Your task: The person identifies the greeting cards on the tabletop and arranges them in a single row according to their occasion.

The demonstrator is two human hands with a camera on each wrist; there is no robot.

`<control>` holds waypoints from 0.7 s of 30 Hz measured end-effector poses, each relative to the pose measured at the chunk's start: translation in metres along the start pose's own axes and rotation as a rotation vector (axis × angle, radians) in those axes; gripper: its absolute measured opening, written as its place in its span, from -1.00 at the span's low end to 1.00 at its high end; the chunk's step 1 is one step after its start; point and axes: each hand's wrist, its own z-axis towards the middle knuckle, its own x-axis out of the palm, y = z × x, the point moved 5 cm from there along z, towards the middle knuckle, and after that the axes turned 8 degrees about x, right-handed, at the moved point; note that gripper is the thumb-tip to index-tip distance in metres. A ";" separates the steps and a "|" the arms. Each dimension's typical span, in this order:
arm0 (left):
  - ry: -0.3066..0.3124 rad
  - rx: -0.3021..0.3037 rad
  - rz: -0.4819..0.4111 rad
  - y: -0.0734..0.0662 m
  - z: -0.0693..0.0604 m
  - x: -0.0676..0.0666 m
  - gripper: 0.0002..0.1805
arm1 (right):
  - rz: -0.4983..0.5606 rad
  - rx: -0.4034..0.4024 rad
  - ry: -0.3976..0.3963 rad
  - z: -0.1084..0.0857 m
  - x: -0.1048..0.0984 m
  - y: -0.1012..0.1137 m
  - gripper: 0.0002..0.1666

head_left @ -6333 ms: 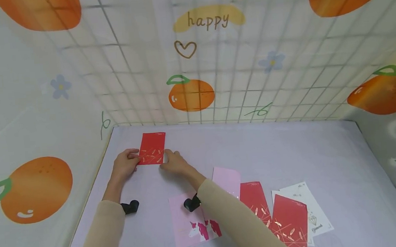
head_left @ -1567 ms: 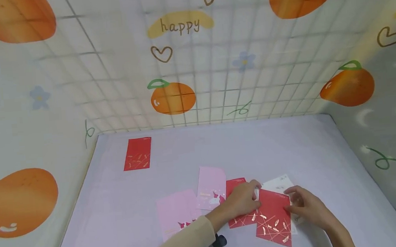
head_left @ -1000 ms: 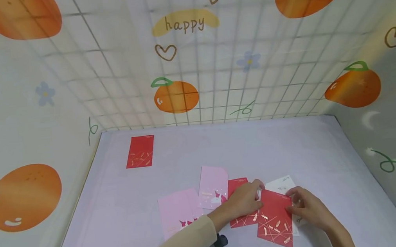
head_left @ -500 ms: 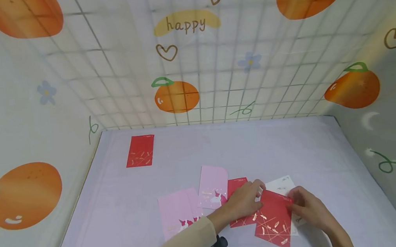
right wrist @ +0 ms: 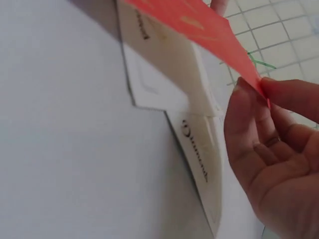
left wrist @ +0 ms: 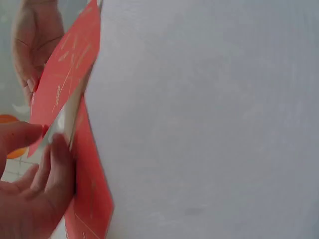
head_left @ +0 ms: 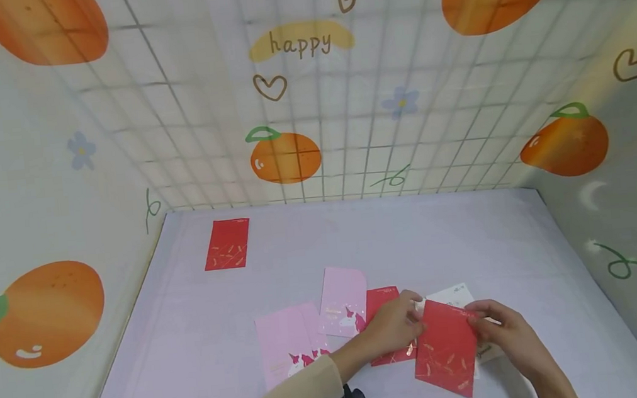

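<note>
Touching the raised red card (head_left: 447, 353) at its left edge, the left hand (head_left: 391, 326) may be gripping; I cannot tell. The card hangs tilted between both hands, over white cards (head_left: 453, 295). The right hand (head_left: 505, 334) pinches its upper right corner; I recommend light, even tension, avoiding creases.

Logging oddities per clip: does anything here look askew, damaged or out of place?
No spill or damage shows. The white cards lie askew, overlapping at different angles, partly beneath the held red card. A lone red card lies near the far left corner of the table, apart from the others, though that may be deliberate.
</note>
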 end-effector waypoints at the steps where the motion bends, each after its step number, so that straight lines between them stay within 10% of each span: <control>1: 0.003 -0.004 -0.051 0.001 -0.001 0.000 -0.40 | 0.018 -0.006 -0.002 0.000 -0.001 0.000 -0.39; 8: 0.052 -0.045 -0.282 0.001 -0.017 0.000 -0.51 | 0.111 -0.014 -0.010 0.004 0.002 0.008 -0.30; 21: -0.095 -0.004 -0.184 0.005 -0.025 -0.038 -0.50 | 0.162 -0.207 0.019 0.020 0.032 0.054 -0.39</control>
